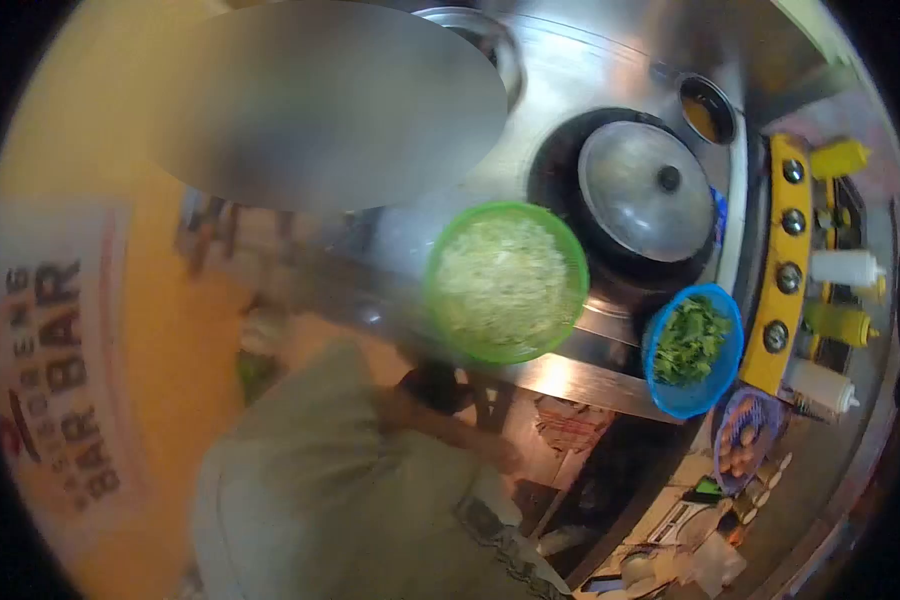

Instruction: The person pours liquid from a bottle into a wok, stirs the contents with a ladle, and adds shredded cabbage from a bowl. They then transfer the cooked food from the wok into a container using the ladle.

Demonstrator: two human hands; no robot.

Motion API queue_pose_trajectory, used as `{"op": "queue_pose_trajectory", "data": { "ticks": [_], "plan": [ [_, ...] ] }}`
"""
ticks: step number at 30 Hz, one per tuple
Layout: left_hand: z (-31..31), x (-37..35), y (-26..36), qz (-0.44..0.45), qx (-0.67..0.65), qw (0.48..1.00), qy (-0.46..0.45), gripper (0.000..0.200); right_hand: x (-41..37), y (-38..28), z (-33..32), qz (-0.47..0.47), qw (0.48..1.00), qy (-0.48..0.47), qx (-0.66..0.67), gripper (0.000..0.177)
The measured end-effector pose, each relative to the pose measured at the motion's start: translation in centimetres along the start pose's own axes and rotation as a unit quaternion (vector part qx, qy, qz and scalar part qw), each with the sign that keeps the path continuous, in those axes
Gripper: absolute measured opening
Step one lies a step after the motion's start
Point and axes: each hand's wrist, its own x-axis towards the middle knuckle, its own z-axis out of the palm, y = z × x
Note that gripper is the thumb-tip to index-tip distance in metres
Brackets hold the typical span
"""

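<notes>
Neither my left hand nor my right hand can be made out. A green bowl (508,284) heaped with pale shredded vegetables stands at the counter edge. Right of it in the picture, a blue basket (692,350) holds leafy greens. A domed metal lid (645,190) with a black knob covers a dark pan on the stove. Another person in a khaki shirt (340,490) fills the lower part; that person's bare forearm (425,418) reaches below the green bowl, its hand blurred.
A yellow panel (775,265) carries several knobs, with squeeze bottles (845,268) beside it. A purple basket (747,440) holds eggs. A small pot (708,109) with brown liquid stands at the upper right. A lettered banner (65,370) hangs at the left. A blurred patch hides the upper area.
</notes>
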Motion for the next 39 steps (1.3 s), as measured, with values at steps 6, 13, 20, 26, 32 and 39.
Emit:
{"op": "queue_pose_trajectory", "data": {
  "ticks": [6,13,20,26,32,39],
  "plan": [
    [-1.9,0.0,21.0,0.326,0.106,0.923,0.176,0.027,-7.9,-11.0,-22.6,-0.042,0.993,0.100,0.054,0.040],
    [3.0,-12.5,41.0,0.520,0.421,0.487,0.561,0.080,-17.8,-18.3,-35.5,-0.277,0.888,0.032,0.365,0.042],
    [5.9,-26.8,34.1,0.333,0.433,0.573,0.611,0.077,-32.5,-35.4,-45.2,-0.357,0.742,-0.141,0.550,0.035],
    [5.2,-42.7,28.9,0.307,0.402,0.631,0.588,0.077,-35.7,-47.4,-53.8,-0.540,0.631,-0.033,0.556,0.026],
    [1.8,-58.4,27.5,0.210,0.376,0.702,0.567,0.084,-34.8,-59.7,-62.4,-0.573,0.579,-0.250,0.523,0.026],
    [-1.7,-70.6,28.0,0.122,0.229,0.839,0.477,0.078,-34.0,-69.7,-65.9,-0.610,0.528,-0.163,0.567,0.030]
  ]
}}
